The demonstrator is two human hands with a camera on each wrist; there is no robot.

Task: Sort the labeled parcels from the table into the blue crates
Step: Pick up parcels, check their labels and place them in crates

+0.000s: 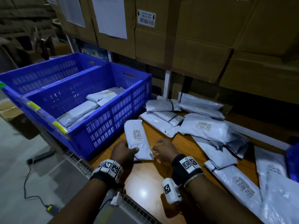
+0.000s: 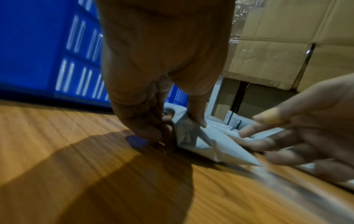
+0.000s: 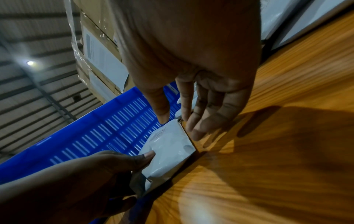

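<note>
- While the left hand point(image 1: 124, 151) pinches the near end of the slim grey parcel point(image 1: 137, 139), thumb on top and fingers curled under its left edge, the right hand point(image 1: 163, 151) hovers just beside the parcel's right corner, fingers loosely spread and gripping nothing; the right wrist view shows them reaching down at the far corner, and I cannot tell whether they touch it.
- That parcel lies on the wooden tabletop point(image 1: 145, 180), label up, its near end raised a little in the left wrist view. Its long axis runs from about 5 o'clock near the hands up to 11 o'clock, pointing away from the person.
- Here's the relation that matters: the nearer blue crate point(image 1: 103, 130) sits directly at 9 to 10 o'clock of the parcel, its slotted wall just beside the parcel's left edge. The left hand is the one between parcel and crate, so it is the nearer hand for the transfer.
- My read: a lift over the rim and a short swing toward 10 o'clock drops it among the parcels already inside.
- Farther out, at 10 o'clock, the second blue crate point(image 1: 48, 73) stands behind the first.
- Waiting at 1 to 3 o'clock: the heap of grey parcels point(image 1: 203, 126), well apart from both hands.
</note>
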